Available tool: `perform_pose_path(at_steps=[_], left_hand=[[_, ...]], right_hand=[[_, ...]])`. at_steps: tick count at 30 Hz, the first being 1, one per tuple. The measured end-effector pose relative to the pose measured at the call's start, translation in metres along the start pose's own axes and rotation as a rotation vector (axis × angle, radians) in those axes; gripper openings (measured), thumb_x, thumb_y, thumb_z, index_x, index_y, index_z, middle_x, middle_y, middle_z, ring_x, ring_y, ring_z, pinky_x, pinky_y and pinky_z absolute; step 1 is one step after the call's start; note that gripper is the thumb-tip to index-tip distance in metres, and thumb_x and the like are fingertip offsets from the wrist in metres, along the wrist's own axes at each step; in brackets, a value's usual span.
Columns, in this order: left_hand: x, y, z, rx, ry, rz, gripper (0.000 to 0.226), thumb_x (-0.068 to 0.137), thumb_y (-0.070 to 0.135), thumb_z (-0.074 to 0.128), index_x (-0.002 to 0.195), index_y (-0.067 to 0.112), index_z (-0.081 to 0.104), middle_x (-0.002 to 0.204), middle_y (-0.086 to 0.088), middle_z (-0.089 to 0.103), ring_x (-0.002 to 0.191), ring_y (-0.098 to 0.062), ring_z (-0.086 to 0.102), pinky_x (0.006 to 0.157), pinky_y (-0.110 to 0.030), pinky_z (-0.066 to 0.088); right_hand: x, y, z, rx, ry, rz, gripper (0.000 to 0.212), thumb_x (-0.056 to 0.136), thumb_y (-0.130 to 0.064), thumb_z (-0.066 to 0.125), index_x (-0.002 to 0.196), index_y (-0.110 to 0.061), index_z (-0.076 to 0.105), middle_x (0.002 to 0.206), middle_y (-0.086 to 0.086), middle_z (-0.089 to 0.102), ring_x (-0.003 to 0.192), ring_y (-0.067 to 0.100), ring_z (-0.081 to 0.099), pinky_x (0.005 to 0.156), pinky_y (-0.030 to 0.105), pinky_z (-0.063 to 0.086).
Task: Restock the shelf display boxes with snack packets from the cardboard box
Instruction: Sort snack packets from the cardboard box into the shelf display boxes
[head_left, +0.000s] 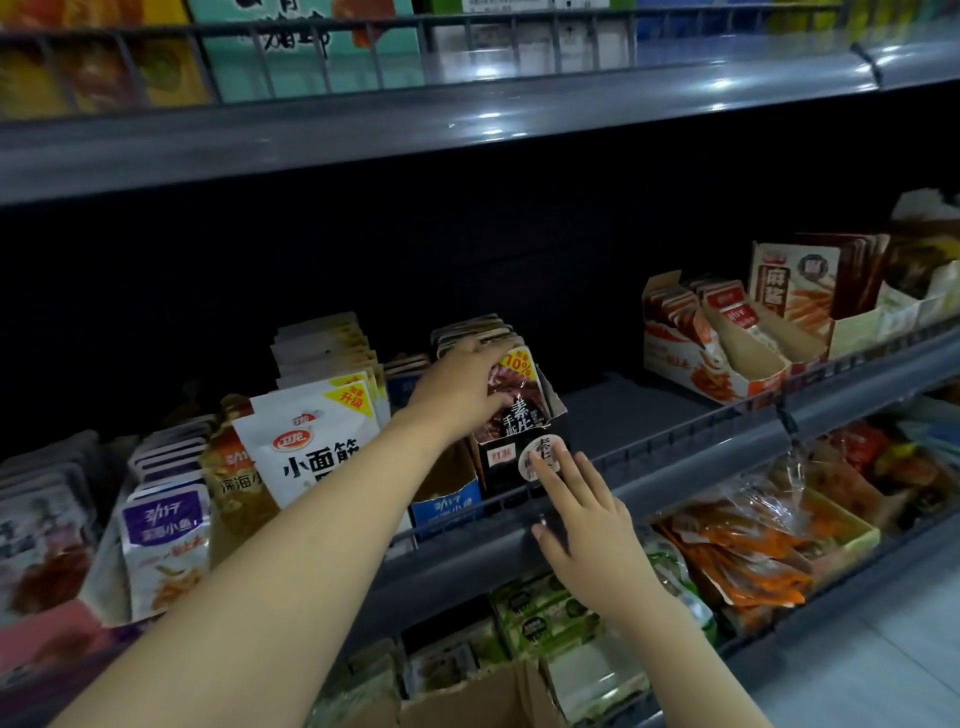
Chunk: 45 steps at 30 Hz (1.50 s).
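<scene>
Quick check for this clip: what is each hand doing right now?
Left hand: grips the front dark snack packet in the black display box.
Right hand: open, fingers straight, fingertips touching the box front.

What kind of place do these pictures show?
Most likely a shop's snack aisle: grey metal shelves with wire front rails, rows of snack packets standing in open display boxes, and a cardboard box below for restocking.
</scene>
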<state>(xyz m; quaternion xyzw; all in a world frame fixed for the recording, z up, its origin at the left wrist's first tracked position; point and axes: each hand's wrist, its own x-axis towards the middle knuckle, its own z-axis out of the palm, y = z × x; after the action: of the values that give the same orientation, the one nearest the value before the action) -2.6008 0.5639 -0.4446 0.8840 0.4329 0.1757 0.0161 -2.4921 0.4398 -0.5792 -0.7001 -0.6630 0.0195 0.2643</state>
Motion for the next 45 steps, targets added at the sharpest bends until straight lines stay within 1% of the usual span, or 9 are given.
perform_pose_path(at_steps=[7,18,23,27,29,33,37,41,45], left_hand=[[-0.045,0.002,0.021,-0.031,0.231,0.104,0.047,0.098,0.032,0.05,0.143,0.021,0.046,0.157,-0.001,0.026,0.145,-0.019,0.019,0.118,-0.037,0.017],[-0.177,-0.01,0.041,-0.189,0.229,-0.078,0.035,0.1,0.026,0.045,0.134,0.021,0.054,0.135,0.005,0.047,0.128,-0.012,0.041,0.107,-0.025,0.027],[-0.253,-0.003,0.065,-0.279,0.113,-0.178,0.031,0.1,0.026,0.045,0.128,0.023,0.058,0.123,0.009,0.046,0.114,-0.01,0.049,0.104,-0.029,0.034],[-0.301,0.004,0.105,-0.406,-0.012,-0.301,0.028,0.098,0.028,0.047,0.122,0.026,0.06,0.117,0.011,0.043,0.106,-0.015,0.054,0.099,-0.037,0.043],[-0.316,0.006,0.124,-0.431,-0.07,-0.348,0.027,0.097,0.026,0.048,0.121,0.023,0.061,0.116,0.008,0.046,0.096,-0.011,0.056,0.094,-0.03,0.043],[-0.336,0.005,0.156,-0.593,-0.271,-0.535,0.025,0.098,0.02,0.049,0.117,0.019,0.066,0.118,0.002,0.061,0.085,-0.005,0.054,0.064,-0.011,0.04],[-0.349,-0.007,0.177,-0.634,-0.489,-0.664,0.03,0.099,0.025,0.051,0.126,0.016,0.062,0.127,-0.002,0.061,0.107,-0.018,0.06,0.088,-0.027,0.047],[-0.348,-0.024,0.185,-0.476,-0.457,-0.534,0.028,0.098,0.023,0.051,0.122,0.016,0.064,0.113,-0.005,0.065,0.075,-0.009,0.058,0.063,-0.019,0.046],[-0.342,-0.038,0.181,-0.288,-0.247,-0.33,0.021,0.096,0.027,0.051,0.096,0.018,0.071,0.088,0.001,0.065,0.079,-0.017,0.062,0.071,-0.033,0.051]], right_hand=[[-0.004,-0.004,0.0,-0.02,-0.032,0.005,0.073,0.1,-0.033,0.04,0.139,-0.046,-0.019,0.152,-0.013,-0.027,0.141,0.011,-0.026,0.117,0.038,0.013],[-0.057,-0.046,-0.014,0.132,-0.048,-0.139,0.059,0.098,-0.032,0.047,0.15,-0.038,0.019,0.158,-0.01,0.018,0.141,0.013,0.025,0.104,0.027,0.036],[-0.109,-0.047,-0.012,-0.023,-0.223,-0.217,0.045,0.099,-0.042,0.04,0.143,-0.03,0.039,0.152,-0.006,0.033,0.138,0.017,0.029,0.111,0.028,0.026],[-0.149,-0.041,-0.003,-0.128,-0.42,-0.303,0.062,0.091,-0.066,0.027,0.143,-0.033,0.04,0.154,-0.007,0.031,0.142,0.015,0.019,0.116,0.031,0.017],[-0.165,-0.037,0.004,-0.136,-0.472,-0.311,0.078,0.08,-0.075,0.015,0.143,-0.036,0.039,0.154,-0.007,0.03,0.143,0.015,0.013,0.116,0.033,0.014],[-0.186,-0.033,0.014,-0.077,-0.506,-0.282,0.057,0.093,-0.059,0.038,0.144,-0.032,0.039,0.153,-0.006,0.031,0.142,0.013,0.012,0.114,0.027,0.011],[-0.195,-0.032,0.024,-0.06,-0.49,-0.278,0.053,0.095,-0.055,0.039,0.143,-0.031,0.041,0.149,-0.006,0.037,0.139,0.012,0.016,0.114,0.028,0.013],[-0.194,-0.036,0.031,-0.046,-0.453,-0.272,0.056,0.094,-0.059,0.034,0.141,-0.03,0.044,0.142,-0.009,0.044,0.134,0.011,0.023,0.113,0.029,0.021],[-0.194,-0.035,0.037,-0.021,-0.445,-0.274,0.077,0.08,-0.067,0.013,0.135,-0.028,0.051,0.132,-0.008,0.054,0.128,0.013,0.034,0.108,0.032,0.032]])
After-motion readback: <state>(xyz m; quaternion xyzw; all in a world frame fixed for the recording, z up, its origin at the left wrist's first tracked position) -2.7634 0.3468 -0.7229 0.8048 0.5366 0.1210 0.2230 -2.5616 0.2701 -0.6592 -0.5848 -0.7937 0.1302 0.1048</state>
